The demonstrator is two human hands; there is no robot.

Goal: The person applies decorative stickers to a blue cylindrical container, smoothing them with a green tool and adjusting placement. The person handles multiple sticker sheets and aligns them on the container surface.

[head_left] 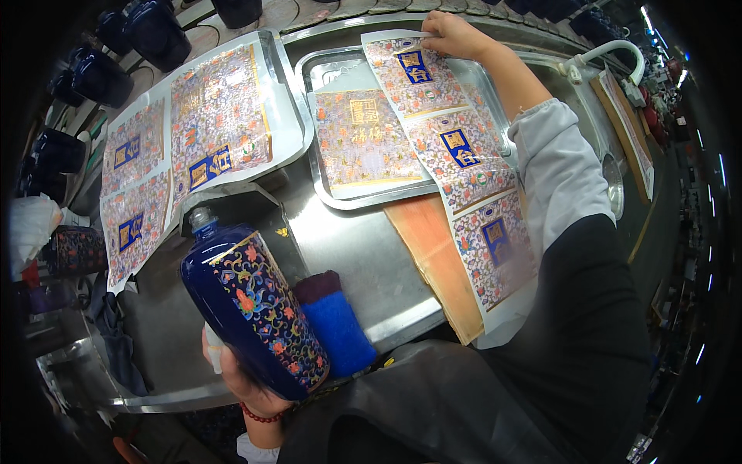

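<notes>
My left hand (251, 387) holds a dark blue glazed bottle (220, 282) by its lower part, tilted with its neck away from me. A colourful floral pattern covers the bottle's front panel. At the far side, my right hand (456, 35) pinches the top edge of a long decal sheet (456, 185) with repeated floral panels and blue labels. The sheet runs toward me across a metal tray (328, 199) and an orange-brown board (437, 255). A separate floral decal piece (367, 143) lies in the tray.
More decal sheets (220, 100) cover a tray at the left. A blue sponge or cloth pad (340, 332) lies beside the bottle on the metal worktop (332, 247). Blue bottles (154, 35) line the far left. A white curved tap (614, 48) stands at the right.
</notes>
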